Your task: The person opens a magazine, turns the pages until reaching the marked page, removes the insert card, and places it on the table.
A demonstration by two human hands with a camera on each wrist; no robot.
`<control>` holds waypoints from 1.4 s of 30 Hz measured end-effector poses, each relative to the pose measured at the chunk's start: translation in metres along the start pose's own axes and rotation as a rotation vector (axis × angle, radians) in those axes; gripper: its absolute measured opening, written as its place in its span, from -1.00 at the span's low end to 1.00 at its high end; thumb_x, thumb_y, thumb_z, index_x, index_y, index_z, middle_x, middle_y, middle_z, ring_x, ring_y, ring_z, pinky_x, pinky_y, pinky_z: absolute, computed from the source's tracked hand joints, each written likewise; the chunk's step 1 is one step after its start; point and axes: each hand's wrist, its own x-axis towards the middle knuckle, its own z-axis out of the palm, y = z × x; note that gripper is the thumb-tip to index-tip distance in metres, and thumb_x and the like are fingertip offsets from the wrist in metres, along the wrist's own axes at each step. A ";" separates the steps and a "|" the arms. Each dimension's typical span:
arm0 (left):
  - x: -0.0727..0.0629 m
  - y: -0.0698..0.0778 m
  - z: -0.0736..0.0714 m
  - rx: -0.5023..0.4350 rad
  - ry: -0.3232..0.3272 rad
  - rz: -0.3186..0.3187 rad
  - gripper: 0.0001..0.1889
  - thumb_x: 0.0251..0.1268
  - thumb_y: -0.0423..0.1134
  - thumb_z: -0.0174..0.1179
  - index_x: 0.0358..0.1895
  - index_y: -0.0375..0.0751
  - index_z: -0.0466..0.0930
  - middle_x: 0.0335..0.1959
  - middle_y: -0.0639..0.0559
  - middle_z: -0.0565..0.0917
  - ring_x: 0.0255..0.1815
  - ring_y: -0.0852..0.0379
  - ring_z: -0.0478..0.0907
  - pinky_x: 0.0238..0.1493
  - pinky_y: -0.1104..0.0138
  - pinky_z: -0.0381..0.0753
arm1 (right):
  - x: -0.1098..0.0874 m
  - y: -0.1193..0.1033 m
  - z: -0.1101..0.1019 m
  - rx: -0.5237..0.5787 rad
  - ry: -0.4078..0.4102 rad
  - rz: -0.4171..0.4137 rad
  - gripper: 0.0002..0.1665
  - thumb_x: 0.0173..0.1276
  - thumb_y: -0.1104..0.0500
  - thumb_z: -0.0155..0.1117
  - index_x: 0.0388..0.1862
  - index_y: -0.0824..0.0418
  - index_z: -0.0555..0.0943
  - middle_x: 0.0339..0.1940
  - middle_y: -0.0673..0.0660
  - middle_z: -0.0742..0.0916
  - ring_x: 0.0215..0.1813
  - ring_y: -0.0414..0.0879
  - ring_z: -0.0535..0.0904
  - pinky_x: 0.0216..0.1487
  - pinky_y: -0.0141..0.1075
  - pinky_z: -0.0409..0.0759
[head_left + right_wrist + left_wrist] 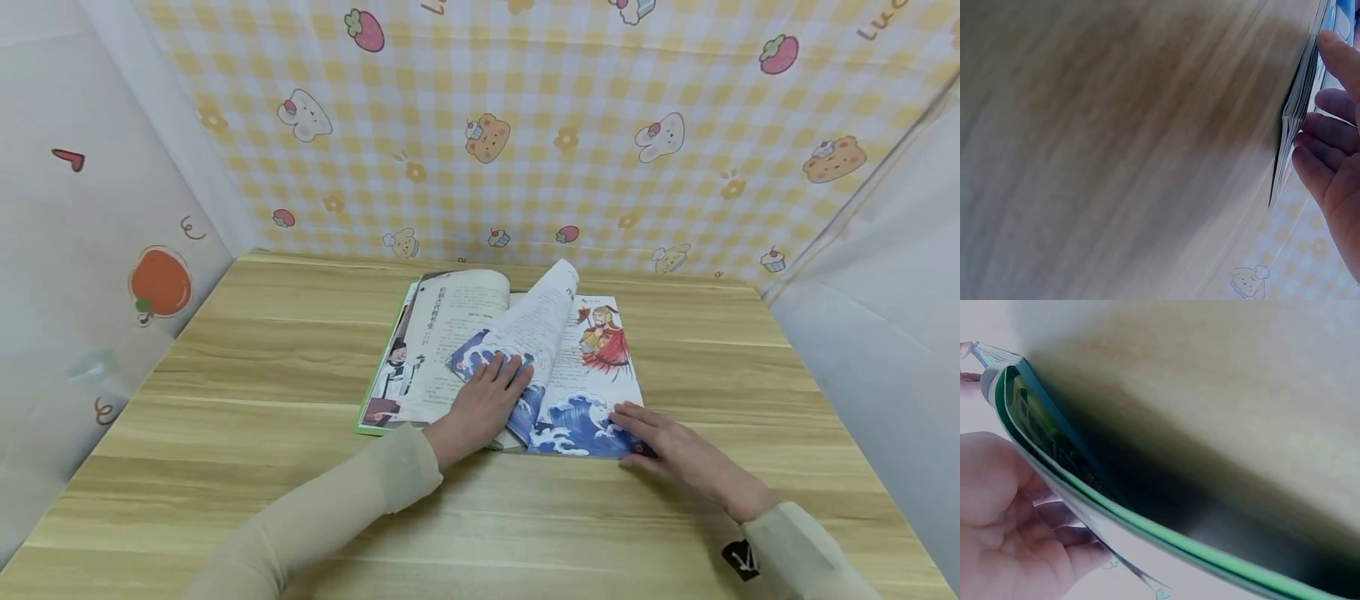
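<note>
An open magazine (pixel 465 333) with printed text and coloured pictures lies on the table. One page (pixel 551 308) is lifted and curls across its middle, its wave-printed lower part folded over to the left. My left hand (pixel 483 408) lies on that folded part, fingers stretched out. In the left wrist view the left palm (pixel 1010 519) is beside the magazine's bowed green edge (pixel 1166 531). My right hand (pixel 682 450) rests at the lower right corner of the right-hand page, fingers extended over it. The right wrist view shows the right thumb (pixel 1338 56) at the stacked page edges (pixel 1300 94).
The wood-grain table (pixel 300 333) extends around the magazine on all sides. Behind it hangs a yellow checked cloth (pixel 450 83) with cartoon prints. White sheets (pixel 97 375) close off the left and right sides.
</note>
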 end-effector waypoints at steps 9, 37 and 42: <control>-0.012 -0.001 -0.002 -0.051 -0.004 -0.018 -0.44 0.44 -0.44 -0.23 0.47 -0.12 0.04 0.44 -0.23 0.17 0.45 -0.20 0.10 0.33 0.07 0.29 | 0.001 0.001 0.001 0.006 -0.007 -0.008 -0.38 0.06 0.18 0.44 0.11 0.41 0.54 0.14 0.37 0.58 0.12 0.22 0.55 0.04 -0.02 0.55; -0.044 -0.016 0.003 0.030 -0.037 -0.050 -0.44 0.31 -0.48 -0.01 0.39 -0.28 0.21 0.43 -0.20 0.22 0.41 -0.13 0.21 0.12 0.22 0.53 | 0.001 0.003 -0.006 0.059 -0.072 0.030 -0.48 0.18 0.16 0.35 0.10 0.37 0.57 0.18 0.35 0.57 0.15 0.22 0.53 0.05 -0.02 0.54; -0.046 -0.015 0.002 -0.089 -0.071 -0.073 -0.39 0.31 -0.48 -0.01 0.43 -0.32 0.09 0.37 -0.34 0.25 0.35 -0.21 0.29 0.16 0.11 0.49 | 0.001 0.003 -0.006 0.059 -0.059 0.021 -0.58 0.22 0.21 0.31 0.05 0.36 0.60 0.13 0.32 0.61 0.12 0.19 0.57 0.01 -0.05 0.57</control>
